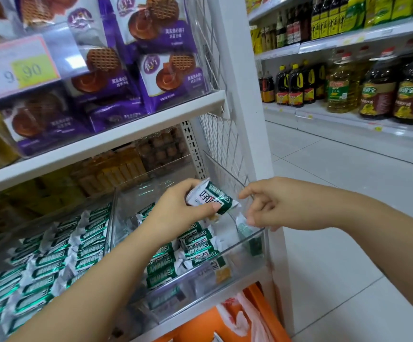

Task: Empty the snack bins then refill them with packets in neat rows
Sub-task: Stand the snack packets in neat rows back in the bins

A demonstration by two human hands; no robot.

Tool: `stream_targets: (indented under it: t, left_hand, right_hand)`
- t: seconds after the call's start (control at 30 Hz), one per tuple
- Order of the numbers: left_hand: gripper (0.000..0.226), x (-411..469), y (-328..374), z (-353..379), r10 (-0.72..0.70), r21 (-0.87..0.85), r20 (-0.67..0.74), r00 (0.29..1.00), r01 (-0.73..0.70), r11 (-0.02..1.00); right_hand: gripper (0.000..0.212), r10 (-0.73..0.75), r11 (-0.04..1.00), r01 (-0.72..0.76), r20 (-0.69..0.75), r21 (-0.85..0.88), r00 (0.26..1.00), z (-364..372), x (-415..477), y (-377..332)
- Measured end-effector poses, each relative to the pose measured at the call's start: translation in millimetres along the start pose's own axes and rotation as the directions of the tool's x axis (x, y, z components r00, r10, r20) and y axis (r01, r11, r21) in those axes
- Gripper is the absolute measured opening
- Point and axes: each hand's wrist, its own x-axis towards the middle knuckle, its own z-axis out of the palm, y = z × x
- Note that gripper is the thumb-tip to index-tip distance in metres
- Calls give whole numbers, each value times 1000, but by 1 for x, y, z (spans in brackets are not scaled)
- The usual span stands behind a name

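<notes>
We record a white shelf unit [131, 141] filling the left of the scene, with a tiled floor [348, 193] on the right and, far right, aisle shelving carrying oil bottles [378, 95]. The upper shelf holds purple waffle packets [168, 77] behind a price tag [17, 62].

On the lower shelf stand two clear bins side by side. The left bin [111, 218] is filled with green-and-white packets [52, 257] in close rows. The right bin [200, 290] is part filled: rows lie along its near left side, and loose packets lie further right. An orange container [257, 314] shows below it.

The left hand [175, 208] is above the right bin, thumb and fingers gripping one green-and-white packet [211, 198], held tilted. The right hand [274, 206] is at that bin's right wall, fingers curled. We cannot tell whether it holds anything.
</notes>
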Motion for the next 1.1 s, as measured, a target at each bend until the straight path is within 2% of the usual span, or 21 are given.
stream_targets:
  t: [0.07, 0.13, 0.2, 0.3, 0.37, 0.43, 0.47, 0.53, 0.57, 0.6, 0.67, 0.7, 0.77, 0.83, 0.9, 1.0, 1.1]
  left_hand:
    - [28, -6, 3, 2, -42, -135, 81, 996, 53, 989]
    - [30, -10, 9, 6, -32, -198, 125, 992, 56, 979]
    - [27, -13, 20, 9, 36, -99, 76, 996, -28, 995]
    - [20, -16, 28, 12, 193, 247, -29, 981, -180, 952]
    - [31, -18, 29, 14, 224, 289, -15, 975, -210, 934]
    - [46, -17, 28, 17, 229, 248, 9, 973, -224, 943]
    - [53, -15, 27, 18, 197, 169, -1, 980, -194, 966]
    - [56, -3, 22, 17, 16, -13, -49, 999, -16, 1000]
    - [51, 3, 16, 17, -81, -54, -44, 996, 79, 995]
    - [41, 9, 9, 18, -124, -6, 1, 992, 124, 992]
    - [29, 20, -3, 24, -139, 286, 179, 974, 84, 955]
    - [36, 24, -8, 29, -164, 402, 265, 950, 46, 914]
    - [52, 34, -14, 41, -204, 507, 321, 925, 14, 862]
    - [53, 43, -13, 53, -229, 529, 321, 919, 27, 848]
    - [37, 51, -16, 61, -256, 557, 335, 907, 28, 830]
    - [26, 54, -22, 63, -274, 467, 392, 878, 67, 882]
    - [20, 50, -20, 56, -241, 426, 440, 865, 35, 904]
  right_hand:
    - [61, -32, 999, 33, -43, 16, 999, 6, 1, -6]
    - [53, -94, 995, 91, -141, -27, 986, 11, 1, -12]
    - [40, -136, 991, 130, -215, -42, 967, 11, 0, -13]
    - [34, -114, 993, 115, -167, -4, 979, 5, -4, -9]
    - [32, -110, 992, 117, -126, 55, 986, 4, -6, -7]
    - [25, -117, 986, 131, -127, 107, 985, 2, -7, -8]
    - [21, -119, 983, 136, -132, 122, 984, 0, -7, -8]
    - [15, -103, 984, 122, -143, 131, 984, -7, -9, -7]
    - [14, -88, 986, 107, -151, 129, 985, -12, -10, -6]
    - [13, -74, 987, 95, -161, 129, 984, -16, -12, -4]
    - [12, -56, 987, 81, -175, 137, 983, -23, -15, -1]
    - [12, -51, 987, 77, -181, 139, 982, -25, -17, 0]
    - [13, -42, 988, 71, -198, 138, 979, -27, -19, 3]
    - [15, -39, 990, 68, -218, 125, 975, -27, -18, 5]
    - [19, -39, 991, 66, -228, 116, 973, -27, -17, 7]
    - [19, -46, 989, 77, -227, 129, 973, -27, -15, 9]
    - [20, -51, 987, 83, -220, 140, 974, -28, -14, 11]
